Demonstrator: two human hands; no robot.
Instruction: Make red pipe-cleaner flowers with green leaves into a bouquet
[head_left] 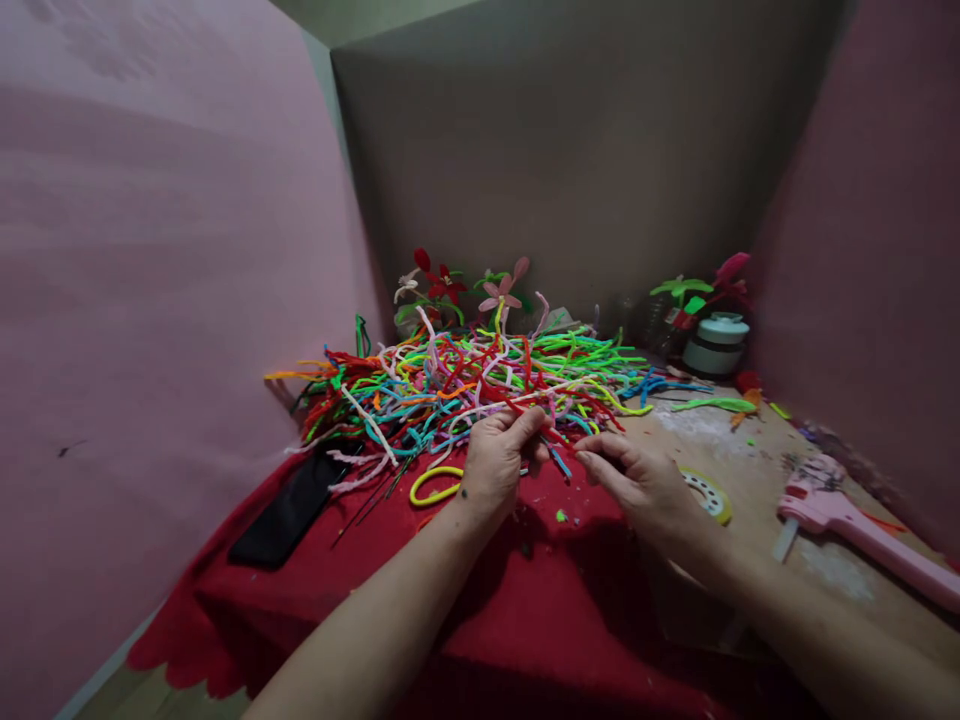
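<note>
A red pipe cleaner (553,434) stretches between my two hands, just in front of a big heap of multicoloured pipe cleaners (442,385). My left hand (495,455) grips it between thumb and curled fingers. At its other end, my right hand (630,480) pinches it with thumb and fingertips. The exact spot of the right pinch is small and dim. Beside my left wrist lies a loop of yellow cord (420,490). Partly hidden behind my right hand is a roll of tape (709,497) with a yellow rim.
A black phone (289,510) rests on the red cloth (525,620) at left. On the right are a pink glue gun (844,510) and a lidded jar (716,343). Pipe-cleaner flowers (499,292) stand behind the heap. Pink walls flank the table.
</note>
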